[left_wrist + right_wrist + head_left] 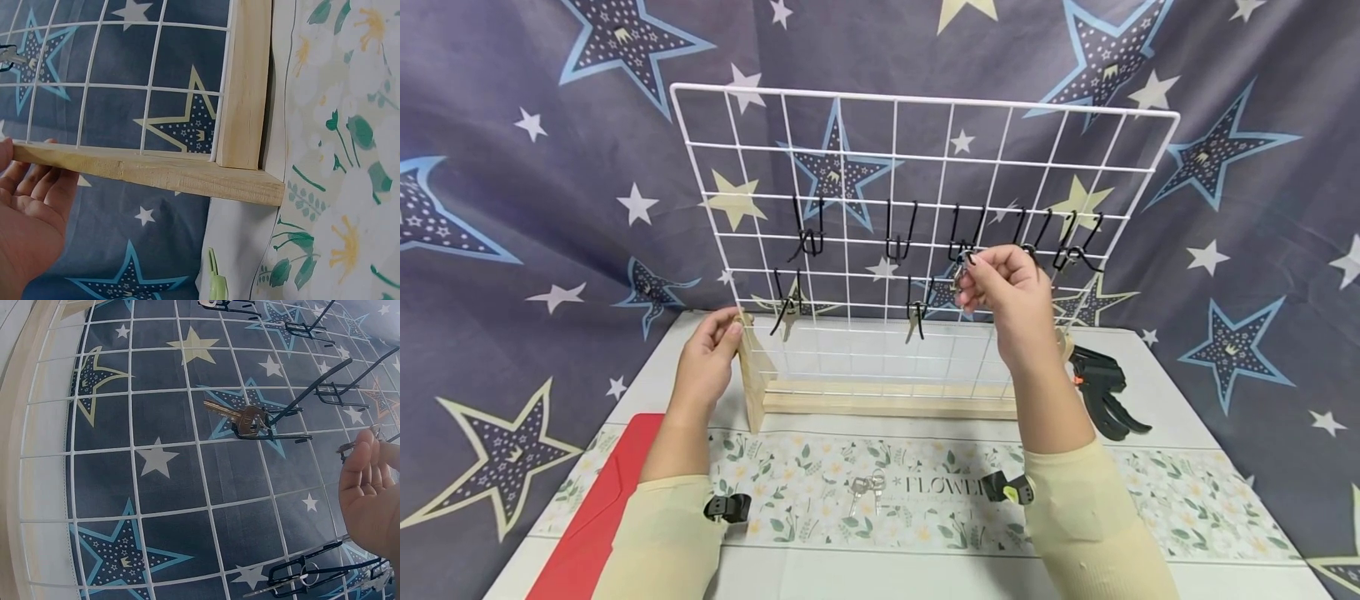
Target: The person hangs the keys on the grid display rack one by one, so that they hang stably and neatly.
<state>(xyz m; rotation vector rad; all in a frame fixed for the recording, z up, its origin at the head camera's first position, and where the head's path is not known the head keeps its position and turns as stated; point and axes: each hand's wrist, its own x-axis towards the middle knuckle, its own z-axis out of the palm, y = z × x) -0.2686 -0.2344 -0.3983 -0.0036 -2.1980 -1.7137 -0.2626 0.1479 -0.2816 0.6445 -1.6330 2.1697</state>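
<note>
A white wire grid (925, 102) stands in a wooden frame, with black hooks on its wires. My left hand (706, 358) holds the top of the frame's left wooden side piece (750, 379); in the left wrist view its fingers wrap the wood's end. At a hook in the middle row, my right hand (1015, 296) pinches a small key on a ring (345, 448), mostly hidden by the fingers. One key (914, 325) hangs on the lower middle hook, and another key (787, 323) on the lower left hook. A ringed key also hangs at the right-hand hook (1075, 254).
Two keys on a ring (867, 492) lie on the floral strip (805, 525) in front. A red envelope-like folder (602, 492) lies at left. Behind the frame's right side sits a black clamp (1105, 392). Starry cloth (880, 50) hangs behind.
</note>
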